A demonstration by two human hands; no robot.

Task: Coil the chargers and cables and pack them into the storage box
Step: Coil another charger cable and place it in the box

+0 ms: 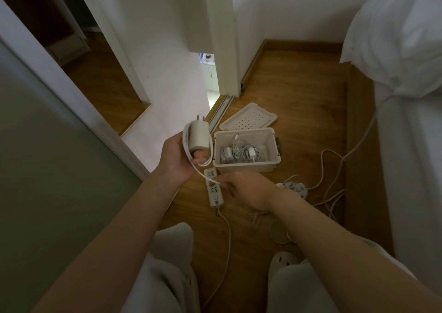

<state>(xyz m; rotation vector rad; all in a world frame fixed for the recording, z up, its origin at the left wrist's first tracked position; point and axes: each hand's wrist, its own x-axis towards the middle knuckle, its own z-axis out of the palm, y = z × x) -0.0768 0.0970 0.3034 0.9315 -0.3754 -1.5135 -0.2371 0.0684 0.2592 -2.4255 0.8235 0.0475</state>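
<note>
Your left hand [177, 157] is gripping the white plastic charger [198, 135], right hand [247, 191] pinching its thin white cord [186, 145]; be keeping wraps snug.

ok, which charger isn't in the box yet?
The white charger gripped in the left hand, cable looped round it; two other chargers lie inside the storage box.

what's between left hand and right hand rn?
Head view: a stretch of white cable runs from the charger gripped in the left hand to the right hand, which pinches it; the power strip lies below.
</note>
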